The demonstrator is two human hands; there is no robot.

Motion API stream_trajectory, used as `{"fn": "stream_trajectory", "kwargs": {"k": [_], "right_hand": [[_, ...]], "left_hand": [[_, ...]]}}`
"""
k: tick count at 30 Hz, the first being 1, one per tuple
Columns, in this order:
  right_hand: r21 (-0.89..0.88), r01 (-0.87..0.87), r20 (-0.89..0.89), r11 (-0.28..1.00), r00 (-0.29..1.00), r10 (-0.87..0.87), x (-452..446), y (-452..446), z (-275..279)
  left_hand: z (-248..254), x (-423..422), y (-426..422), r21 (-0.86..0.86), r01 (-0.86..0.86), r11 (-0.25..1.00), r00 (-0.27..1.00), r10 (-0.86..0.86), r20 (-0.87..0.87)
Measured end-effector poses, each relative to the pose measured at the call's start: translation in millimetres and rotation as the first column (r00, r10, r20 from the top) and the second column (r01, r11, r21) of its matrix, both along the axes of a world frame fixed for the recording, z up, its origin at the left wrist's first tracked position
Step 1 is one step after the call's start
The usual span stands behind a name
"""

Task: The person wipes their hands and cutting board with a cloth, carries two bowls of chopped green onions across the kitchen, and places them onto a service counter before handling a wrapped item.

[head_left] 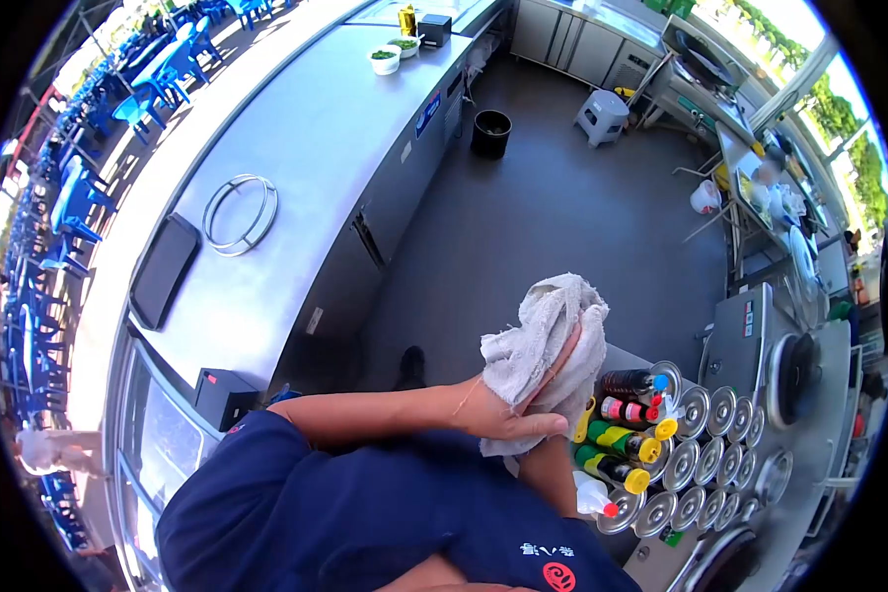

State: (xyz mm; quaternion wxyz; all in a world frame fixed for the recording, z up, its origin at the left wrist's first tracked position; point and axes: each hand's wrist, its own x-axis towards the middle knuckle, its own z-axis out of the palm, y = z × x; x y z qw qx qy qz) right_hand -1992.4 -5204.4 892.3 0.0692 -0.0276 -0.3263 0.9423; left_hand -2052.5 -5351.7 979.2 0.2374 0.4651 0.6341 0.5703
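A crumpled greyish-white towel [548, 331] is bunched up in front of my chest. My left hand [513, 407] is closed around its near side, the thumb lying across the lower folds and the fingers pressed into the cloth. My right forearm [548, 476] rises from below into the same towel. The folds cover my right hand, so its fingers are hidden. Close to the right of the towel stand several sauce bottles, among them a green-labelled bottle with a yellow cap [617, 441] and a dark bottle with a blue cap [633, 383].
Round metal lids [681, 464] sit in rows beyond the bottles. A long steel counter [306, 138] on the left bears a metal ring [241, 214], a black tray [166, 271] and bowls of chopped greens [385, 61]. On the floor are a black bin [490, 133] and a grey stool [602, 116].
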Motion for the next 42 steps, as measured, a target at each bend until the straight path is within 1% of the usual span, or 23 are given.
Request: {"fn": "stream_trajectory", "kwargs": {"k": [1, 2, 4, 7, 10, 12, 15, 18, 19, 21, 22, 23, 26, 28, 30, 31, 32, 34, 35, 36, 38, 40, 42], "right_hand": [[0.05, 0.0, -0.003, 0.999, 1.0, 0.0, -20.7, 5.0, 6.1], [0.083, 0.001, 0.0, 0.997, 1.0, -0.001, -39.4, 9.1, 13.0], [0.108, 0.014, -0.014, 0.994, 1.0, -0.013, -80.7, 10.8, 17.9], [0.058, 0.007, -0.028, 0.998, 1.0, -0.006, -129.4, -0.4, -6.6], [-0.023, 0.002, -0.039, 1.0, 0.999, -0.003, -175.4, -5.0, -47.7], [0.071, 0.018, -0.034, 0.997, 0.999, -0.016, -213.1, 5.9, -37.8], [0.474, 0.079, 0.068, 0.877, 0.99, -0.126, -277.7, 34.5, 2.0], [0.423, 0.033, 0.304, 0.906, 0.936, -0.176, -331.6, 85.7, -22.5], [0.259, -0.008, 0.33, 0.966, 0.941, -0.081, -344.9, 97.1, -27.4], [0.318, -0.079, 0.412, 0.945, 0.909, -0.063, -396.7, 114.0, -62.6], [0.384, -0.135, 0.487, 0.913, 0.87, -0.076, -417.5, 120.5, -75.2], [0.266, -0.132, 0.565, 0.955, 0.824, -0.044, -444.6, 128.3, -81.3], [0.385, -0.239, 0.594, 0.891, 0.803, -0.041, -510.8, 158.5, -97.0], [0.429, -0.288, 0.598, 0.857, 0.801, -0.03, -552.5, 174.0, -102.0], [0.732, -0.395, 0.508, 0.555, 0.859, -0.059, -596.0, 182.5, -94.6], [0.809, -0.402, 0.462, 0.429, 0.886, -0.043, -618.2, 186.3, -90.5], [0.872, -0.387, 0.413, 0.3, 0.91, -0.027, -640.5, 190.2, -86.3], [0.863, -0.471, 0.495, -0.182, 0.861, 0.116, -682.6, 191.9, -73.3], [0.852, -0.451, 0.503, -0.266, 0.846, 0.176, -706.1, 196.8, -92.5], [0.85, -0.449, 0.505, -0.276, 0.844, 0.182, -733.4, 201.0, -105.0], [0.883, 0.14, 0.07, -0.447, 0.905, 0.42, -794.4, 208.7, -130.3], [0.917, 0.129, 0.09, -0.376, 0.854, 0.512, -867.9, 210.0, -155.7], [0.863, -0.442, 0.505, -0.245, 0.779, 0.372, -938.3, 189.8, -148.8]], "left_hand": [[-1.3, -19.8, -11.6, 0.194, -0.062, 0.979, 0.986, 0.091, -0.143], [-9.9, -45.0, -30.6, 0.204, -0.067, 0.977, 0.987, 0.094, -0.127], [-47.0, -101.8, -55.9, -0.013, 0.162, 0.987, 0.865, -0.135, 0.483], [-89.9, -159.0, -45.6, -0.004, 0.063, 0.998, 0.682, -0.041, 0.73], [-98.6, -214.8, -23.0, 0.114, -0.061, 0.992, 0.082, -0.109, 0.991], [-99.7, -252.9, -11.7, 0.058, -0.115, 0.992, 0.071, -0.05, 0.996], [-109.0, -319.8, 1.8, 0.045, -0.331, 0.943, 0.191, 0.021, 0.981], [-130.6, -398.3, 26.8, -0.019, -0.346, 0.938, 0.335, 0.143, 0.931], [-136.2, -410.6, 38.4, -0.032, -0.345, 0.938, 0.371, 0.168, 0.913], [-154.0, -456.2, 62.3, -0.067, -0.377, 0.924, 0.388, 0.223, 0.894], [-168.5, -473.7, 70.2, -0.176, -0.373, 0.911, 0.447, 0.343, 0.826], [-181.1, -489.2, 77.4, -0.286, -0.365, 0.886, 0.502, 0.446, 0.741], [-203.6, -536.8, 82.4, -0.472, -0.516, 0.715, 0.469, 0.697, 0.543], [-193.6, -566.0, 80.1, -0.501, -0.484, 0.717, 0.403, 0.691, 0.6], [-192.1, -591.9, 84.1, -0.424, -0.43, 0.797, 0.646, 0.6, 0.472], [-193.2, -601.8, 91.5, -0.32, -0.543, 0.776, 0.733, 0.624, 0.27], [-204.7, -615.5, 93.6, -0.319, -0.558, 0.766, 0.72, 0.638, 0.273], [-235.1, -639.7, 93.2, -0.397, -0.583, 0.708, 0.808, 0.558, -0.191], [-236.9, -654.4, 97.1, -0.451, -0.617, 0.644, 0.774, 0.599, -0.204], [-241.5, -672.0, 99.9, -0.448, -0.624, 0.64, 0.768, 0.609, -0.199], [-255.4, -710.8, 99.4, -0.221, -0.827, 0.517, 0.558, 0.711, -0.428], [-281.1, -754.7, 93.8, -0.363, -0.797, 0.483, 0.562, 0.813, -0.152], [-299.8, -806.7, 83.7, -0.567, -0.697, 0.44, 0.448, 0.884, 0.135]]}}
